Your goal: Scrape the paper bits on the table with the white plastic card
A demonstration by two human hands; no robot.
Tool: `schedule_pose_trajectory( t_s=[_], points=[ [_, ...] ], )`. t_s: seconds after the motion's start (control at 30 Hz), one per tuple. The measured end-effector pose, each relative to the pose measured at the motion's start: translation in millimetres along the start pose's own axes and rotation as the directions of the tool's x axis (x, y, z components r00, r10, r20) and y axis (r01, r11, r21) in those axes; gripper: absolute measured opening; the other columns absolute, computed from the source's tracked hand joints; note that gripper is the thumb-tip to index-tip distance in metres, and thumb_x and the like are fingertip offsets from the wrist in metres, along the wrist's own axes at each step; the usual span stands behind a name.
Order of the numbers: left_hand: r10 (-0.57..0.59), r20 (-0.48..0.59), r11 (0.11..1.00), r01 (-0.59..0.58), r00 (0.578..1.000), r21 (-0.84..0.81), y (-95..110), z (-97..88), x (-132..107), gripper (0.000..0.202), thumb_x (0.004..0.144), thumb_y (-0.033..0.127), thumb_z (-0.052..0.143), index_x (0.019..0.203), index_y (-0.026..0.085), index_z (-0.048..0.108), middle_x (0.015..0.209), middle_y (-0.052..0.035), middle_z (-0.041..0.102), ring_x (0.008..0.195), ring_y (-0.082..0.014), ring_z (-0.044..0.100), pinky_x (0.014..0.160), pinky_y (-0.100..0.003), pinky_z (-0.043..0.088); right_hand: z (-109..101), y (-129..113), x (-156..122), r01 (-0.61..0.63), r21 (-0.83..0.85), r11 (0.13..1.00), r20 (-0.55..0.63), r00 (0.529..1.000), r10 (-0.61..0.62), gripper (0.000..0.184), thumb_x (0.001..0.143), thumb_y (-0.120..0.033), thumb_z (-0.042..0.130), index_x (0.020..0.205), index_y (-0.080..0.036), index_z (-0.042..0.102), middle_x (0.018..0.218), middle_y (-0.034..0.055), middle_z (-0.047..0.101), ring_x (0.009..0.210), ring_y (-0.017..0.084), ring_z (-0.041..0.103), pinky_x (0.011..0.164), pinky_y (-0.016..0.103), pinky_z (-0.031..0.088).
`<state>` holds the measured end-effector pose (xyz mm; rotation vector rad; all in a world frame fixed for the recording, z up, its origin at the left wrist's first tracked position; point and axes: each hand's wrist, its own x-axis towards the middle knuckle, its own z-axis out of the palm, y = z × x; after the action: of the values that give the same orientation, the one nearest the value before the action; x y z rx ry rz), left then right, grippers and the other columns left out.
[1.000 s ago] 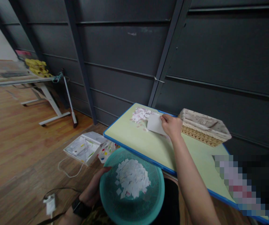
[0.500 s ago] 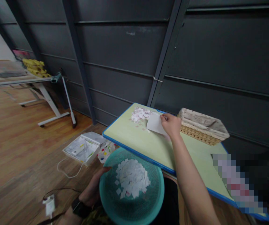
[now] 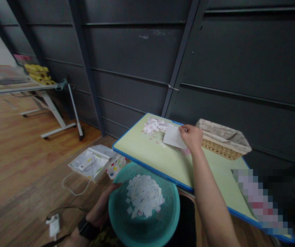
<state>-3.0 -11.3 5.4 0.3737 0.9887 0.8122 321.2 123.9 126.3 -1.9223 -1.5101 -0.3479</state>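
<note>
My left hand (image 3: 103, 203) grips the left rim of a teal plastic basket (image 3: 116, 223), its thumb over the edge and its other fingers hidden. Small torn pieces of white paper (image 3: 145, 195) are heaped inside the basket. Over the green tabletop (image 3: 142, 144), my right hand (image 3: 191, 135) is closed on the upper right part of a white sheet (image 3: 173, 136), which looks like paper or thin card. Left of and behind the sheet lies a pile of paper scraps (image 3: 154, 125), with a few loose bits in front. Some pinkish scraps (image 3: 185, 151) show beneath the sheet's lower edge.
A wicker basket with a cloth lining (image 3: 222, 139) stands right of my right hand. On the floor at left are an open white box (image 3: 89, 163) and a white adapter (image 3: 53, 225) with cords. A dark panelled wall (image 3: 134, 51) rises behind the table.
My right hand has shifted slightly right with the white sheet, exposing more of the scrap pile and the pinkish scraps. The left hand and teal basket are nearly still.
</note>
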Motion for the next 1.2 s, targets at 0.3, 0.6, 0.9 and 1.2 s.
schedule_pose_trajectory(
  t_s=[0.3,0.6,0.9,1.2],
  points=[
    [-0.001,0.026,1.000,0.002,1.000,-0.026,-1.2,-1.3,2.1,0.030,0.078,0.030,0.062,0.102,0.012,0.062,0.074,-0.0039,0.077,0.064,-0.0218,0.070,0.066,-0.034,0.055,-1.1,4.7,3.0,-0.009,0.018,1.000,0.054,0.999,0.008,0.033,0.077,-0.034,0.048,0.090,-0.019,0.074,0.084,0.0099,0.072,0.079,0.024,0.064,0.069,0.031,0.042],
    [0.024,0.012,1.000,-0.023,1.000,-0.012,0.9,2.1,-3.0,0.045,0.077,0.030,0.063,0.117,0.013,0.055,0.079,-0.0067,0.077,0.068,-0.0222,0.071,0.070,-0.035,0.054,-2.8,9.5,4.8,-0.036,0.089,0.995,-0.002,0.999,0.036,0.035,0.077,-0.033,0.046,0.090,-0.017,0.074,0.082,0.0103,0.072,0.077,0.023,0.064,0.070,0.030,0.043],
    [0.005,0.036,1.000,-0.004,0.999,-0.026,-0.1,0.8,-1.0,0.039,0.076,0.032,0.064,0.107,0.010,0.061,0.072,-0.0070,0.076,0.064,-0.0207,0.069,0.065,-0.033,0.053,3.1,3.7,2.8,0.003,0.071,0.997,0.030,1.000,-0.005,0.032,0.076,-0.032,0.048,0.088,-0.018,0.075,0.084,0.0100,0.073,0.079,0.023,0.065,0.072,0.029,0.044],
    [-0.010,-0.003,1.000,0.010,1.000,-0.020,0.3,1.8,-1.4,0.022,0.073,0.031,0.067,0.087,0.013,0.065,0.064,-0.0035,0.074,0.057,-0.0177,0.067,0.060,-0.030,0.053,1.8,2.8,2.5,0.018,0.011,1.000,0.051,0.999,-0.019,0.033,0.077,-0.033,0.047,0.088,-0.019,0.075,0.082,0.0099,0.073,0.078,0.024,0.065,0.069,0.030,0.043]
  ],
)
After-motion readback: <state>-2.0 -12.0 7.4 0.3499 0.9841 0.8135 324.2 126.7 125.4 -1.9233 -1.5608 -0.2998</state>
